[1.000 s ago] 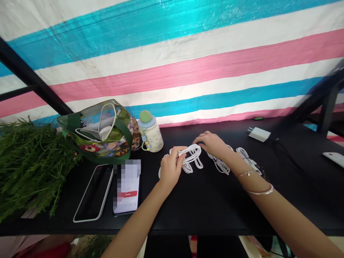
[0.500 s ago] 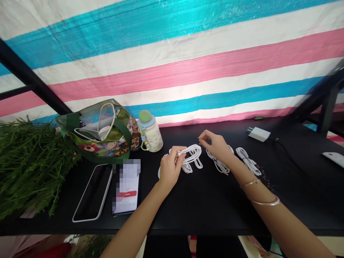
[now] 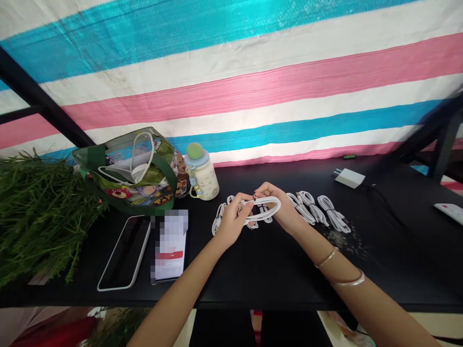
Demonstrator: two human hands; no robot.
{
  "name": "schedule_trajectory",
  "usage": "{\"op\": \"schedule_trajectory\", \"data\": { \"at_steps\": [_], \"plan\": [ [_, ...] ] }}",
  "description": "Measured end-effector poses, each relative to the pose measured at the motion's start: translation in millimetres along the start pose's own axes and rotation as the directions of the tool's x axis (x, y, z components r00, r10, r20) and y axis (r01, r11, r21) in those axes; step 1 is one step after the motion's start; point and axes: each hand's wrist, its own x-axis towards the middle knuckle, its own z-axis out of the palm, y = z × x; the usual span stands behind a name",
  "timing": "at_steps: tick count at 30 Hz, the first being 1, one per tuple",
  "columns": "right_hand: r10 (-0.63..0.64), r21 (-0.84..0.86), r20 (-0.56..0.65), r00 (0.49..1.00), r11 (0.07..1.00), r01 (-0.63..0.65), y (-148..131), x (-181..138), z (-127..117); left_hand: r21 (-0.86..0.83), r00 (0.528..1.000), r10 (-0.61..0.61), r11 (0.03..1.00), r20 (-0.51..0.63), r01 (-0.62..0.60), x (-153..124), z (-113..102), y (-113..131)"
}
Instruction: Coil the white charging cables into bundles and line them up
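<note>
A coiled white cable (image 3: 276,208) is gripped between the thumb and fingers of my left hand (image 3: 231,222), its loop jutting to the right. My right hand (image 3: 288,214) reaches behind that loop, fingertips pinched on a thin black tie (image 3: 254,195) at the coil's far side. Whether the tie goes fully round the coil, I cannot tell. Under and beside my left hand lie more white cable bundles, one tied bundle (image 3: 218,219) at the left end. Right of my right hand, several bundles rest in a row, with the outermost bundle (image 3: 333,215) bound in black.
A white charger (image 3: 349,178) lies at the back right near a black cord. Small pale specks (image 3: 346,242) are scattered on the black table (image 3: 267,274). To the left are a bottle (image 3: 206,180), a bag (image 3: 144,193), two phones (image 3: 125,255) and green foliage (image 3: 39,217).
My right hand has moved left and down, bringing its pinched fingertips to the cable coil. More bundles on the right are uncovered. The left hand still grips the coil, shifted slightly right.
</note>
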Motion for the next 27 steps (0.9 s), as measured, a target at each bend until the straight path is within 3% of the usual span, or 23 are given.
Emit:
{"op": "schedule_trajectory", "data": {
  "at_steps": [6,12,17,23,27],
  "plan": [
    [-0.007,0.015,-0.026,1.0,1.0,0.007,4,-3,2,-0.039,1.0,-0.003,0.999,-0.027,0.002,-1,0,1],
    [-0.093,-0.055,-0.001,0.996,0.994,0.093,7,-6,5,0.01,0.99,0.036,0.999,-0.133,-0.035,0,-3,2],
    [-0.083,-0.009,0.037,0.996,0.996,0.083,7,-7,6,-0.011,0.972,0.07,0.997,-0.225,-0.074,1,-4,1],
    [-0.096,0.035,0.156,0.983,0.995,0.092,9,-9,6,-0.098,0.958,0.047,0.992,-0.284,-0.078,4,-6,0],
    [-0.181,-0.024,0.232,0.956,0.981,0.192,14,-7,7,-0.168,0.941,-0.011,0.985,-0.339,-0.049,6,-8,-2]
  ]
}}
